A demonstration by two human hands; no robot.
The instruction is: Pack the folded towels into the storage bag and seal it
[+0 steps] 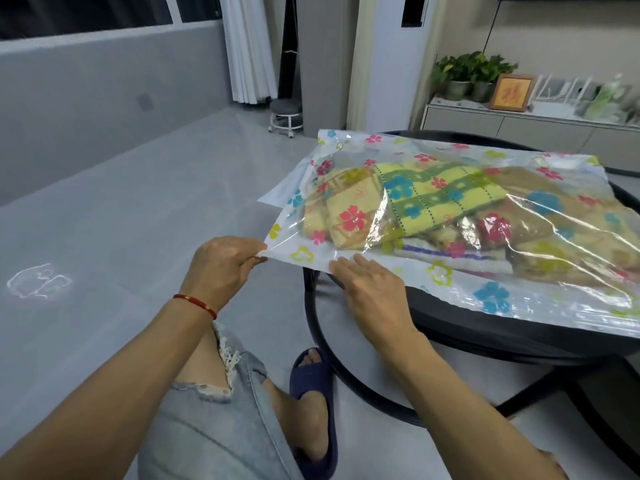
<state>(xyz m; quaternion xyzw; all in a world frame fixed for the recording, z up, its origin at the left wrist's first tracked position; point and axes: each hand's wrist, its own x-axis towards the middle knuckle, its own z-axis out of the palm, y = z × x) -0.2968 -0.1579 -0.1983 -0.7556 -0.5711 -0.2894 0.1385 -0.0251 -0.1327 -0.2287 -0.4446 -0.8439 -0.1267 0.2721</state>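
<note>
Head view: fingers of the left hand are pinched together on the near corner of the bag, thumb on top, holding that corner out past the table edge. A red bracelet circles the left wrist. Just beside it, the right hand lies flat, fingers straight and together, pressing the bag's near edge strip. The clear bag, printed with coloured flowers, lies across the round black table. Folded towels sit inside it, a yellow-green checked one on top. Below, a knee in torn jeans and a foot in a dark slipper rest on the grey floor.
</note>
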